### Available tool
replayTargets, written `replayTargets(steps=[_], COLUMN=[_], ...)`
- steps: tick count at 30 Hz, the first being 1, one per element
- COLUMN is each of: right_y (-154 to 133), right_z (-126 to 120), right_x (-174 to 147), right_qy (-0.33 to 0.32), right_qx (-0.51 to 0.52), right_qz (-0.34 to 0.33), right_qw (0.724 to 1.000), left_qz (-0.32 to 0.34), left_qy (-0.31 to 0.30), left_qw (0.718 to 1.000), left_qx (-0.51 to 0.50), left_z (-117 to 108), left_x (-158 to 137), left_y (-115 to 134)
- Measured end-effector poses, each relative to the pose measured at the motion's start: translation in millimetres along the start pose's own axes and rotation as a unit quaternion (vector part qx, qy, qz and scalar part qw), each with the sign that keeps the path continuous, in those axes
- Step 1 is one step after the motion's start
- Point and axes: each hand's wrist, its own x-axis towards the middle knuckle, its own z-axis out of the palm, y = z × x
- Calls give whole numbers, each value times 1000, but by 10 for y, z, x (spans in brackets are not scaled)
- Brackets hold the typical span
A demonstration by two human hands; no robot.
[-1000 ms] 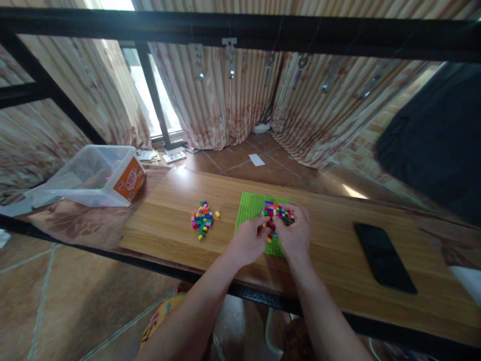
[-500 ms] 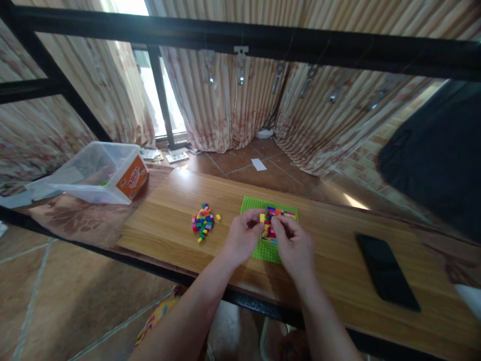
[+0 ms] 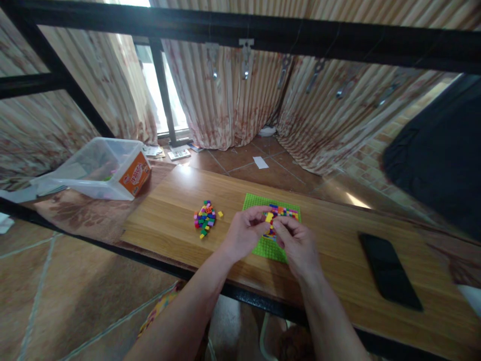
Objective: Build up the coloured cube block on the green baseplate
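A green studded baseplate lies on the wooden board, with rows of small coloured bricks built up on it. Over it, my left hand pinches a yellow toy brick between thumb and forefinger. My right hand comes in from the other side, its thumb and fingers pressed together close to that brick. Whatever is between the right fingertips is too small and covered to name. To the left rests a loose pile of mixed bricks, with a single yellow brick beside it.
A black phone lies on the right of the wooden board. A clear plastic box with an orange label stands at the far left. A dark metal rail crosses above, with clips hanging below it.
The view has shifted slightly. My fingertips have come closer together, and the yellow brick is now tilted between them. The brick pile and phone stay put on the board.
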Motion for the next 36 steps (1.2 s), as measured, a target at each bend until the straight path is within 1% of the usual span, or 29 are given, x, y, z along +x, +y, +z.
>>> replayTargets(steps=[2,4,6,8,11,13,16,20,23,26,30,33,36], right_y=[5,15,30,41,41,38,53,92,98,93,98,96,93], right_z=[-16,-53,-107,-164,-216,-218,-194,-148,-108,-81,-103,-152,-187], right_x=[1,17,45,75,98,99,98,115,130,139,146,151,156], right_qy=[-5,8,42,75,80,62,32,21,17,18,22,55,99], right_qx=[34,26,-28,-101,-213,-271,-336,-409,-439,-446,-410,-382,-387], right_qz=[28,30,8,-29,-95,-134,-172,-199,-192,-179,-176,-179,-191], right_qw=[999,999,999,992,969,951,925,890,877,877,895,905,897], left_qz=[-17,-37,-54,-58,-43,-44,-55,-54,-42,-42,-54,-65,-74], left_qy=[-10,-10,4,16,11,1,-16,-63,-96,-99,-100,-92,-82], left_qw=[1000,999,998,998,995,991,987,982,981,980,980,981,981], left_qx=[-22,-35,-25,16,92,124,152,167,165,165,163,160,158], left_z=[-14,-27,-43,-64,-92,-96,-78,-56,-54,-51,-29,-7,4], left_x=[-10,-14,-6,11,33,32,14,-4,-4,-5,-13,-20,-25], left_y=[30,38,13,-36,-98,-104,-82,-90,-122,-133,-124,-120,-122])
